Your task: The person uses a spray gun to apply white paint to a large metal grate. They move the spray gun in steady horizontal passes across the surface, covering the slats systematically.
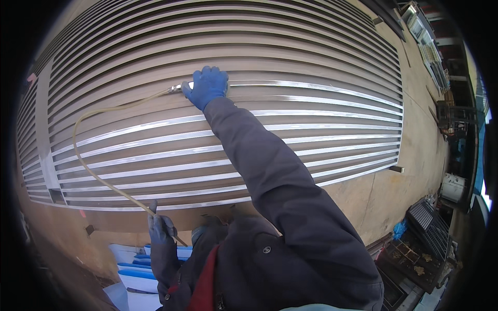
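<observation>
My right hand [208,85], in a blue glove, is stretched far forward and closed over a silver air tool [177,88] on a slat. The glove hides most of the tool, so its working end cannot be made out. A pale yellow air hose [83,155] runs from the tool, loops left over the slats and comes back to me. Close to my body, my left hand [162,227], in a darker gloved grip, holds this hose. Under both lies a large slatted metal panel [129,175]; its nearer slats look bright and shiny, the farther ones duller.
A flat crossbar [46,129] joins the slats at the left. Blue-and-white sheets or boards [137,272] stand low beside me. At the right lie a dark metal grate [428,228] and a white container [454,186] on the tan floor [363,202].
</observation>
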`<state>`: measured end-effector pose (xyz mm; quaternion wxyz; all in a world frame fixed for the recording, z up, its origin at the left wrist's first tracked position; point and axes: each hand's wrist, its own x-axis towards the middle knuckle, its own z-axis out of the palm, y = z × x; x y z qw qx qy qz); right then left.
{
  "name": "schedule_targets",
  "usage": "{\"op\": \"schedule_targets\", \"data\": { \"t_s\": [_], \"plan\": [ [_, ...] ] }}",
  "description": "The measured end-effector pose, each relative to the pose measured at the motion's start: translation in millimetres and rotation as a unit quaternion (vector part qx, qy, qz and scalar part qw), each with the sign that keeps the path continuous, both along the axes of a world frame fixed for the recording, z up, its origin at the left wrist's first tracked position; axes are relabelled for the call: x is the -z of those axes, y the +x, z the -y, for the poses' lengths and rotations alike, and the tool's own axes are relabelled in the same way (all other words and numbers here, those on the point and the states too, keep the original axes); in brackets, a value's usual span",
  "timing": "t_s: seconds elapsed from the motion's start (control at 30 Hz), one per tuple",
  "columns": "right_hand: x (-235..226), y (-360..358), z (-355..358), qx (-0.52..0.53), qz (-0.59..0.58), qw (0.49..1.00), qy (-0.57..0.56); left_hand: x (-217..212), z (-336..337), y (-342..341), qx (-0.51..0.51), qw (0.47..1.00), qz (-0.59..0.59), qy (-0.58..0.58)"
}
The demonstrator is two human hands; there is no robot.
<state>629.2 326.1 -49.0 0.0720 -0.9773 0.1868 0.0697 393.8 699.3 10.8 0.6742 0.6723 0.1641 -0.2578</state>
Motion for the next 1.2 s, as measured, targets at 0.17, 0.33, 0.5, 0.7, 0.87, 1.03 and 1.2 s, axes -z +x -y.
{"op": "schedule_targets", "data": {
  "t_s": [0.17,0.33,0.5,0.7,0.87,1.03,1.2],
  "plan": [
    [-5.8,-5.6,17.4,-0.001,-0.020,1.000,-0.006,5.8,-6.7,6.3,0.022,1.000,0.021,-0.006],
    [-0.4,-59.9,120.4,0.125,-0.034,0.990,-0.053,15.2,25.7,9.5,0.110,0.994,-0.018,-0.011],
    [0.3,-118.5,220.9,0.256,-0.026,0.964,-0.069,4.0,49.3,6.6,0.146,0.986,-0.078,-0.019],
    [13.5,-131.5,230.3,0.239,-0.015,0.966,-0.097,-2.3,47.6,8.9,0.155,0.982,-0.103,-0.037],
    [14.8,-83.1,169.4,0.153,0.009,0.982,-0.113,11.0,29.8,4.0,0.113,0.990,-0.079,-0.030],
    [11.7,-32.1,78.8,0.065,0.030,0.991,-0.110,21.9,-7.1,4.8,0.053,0.998,-0.033,-0.021],
    [16.5,-1.3,27.7,-0.008,0.039,0.993,-0.108,19.9,-24.9,2.0,0.017,0.999,-0.032,0.001]
  ]
}}
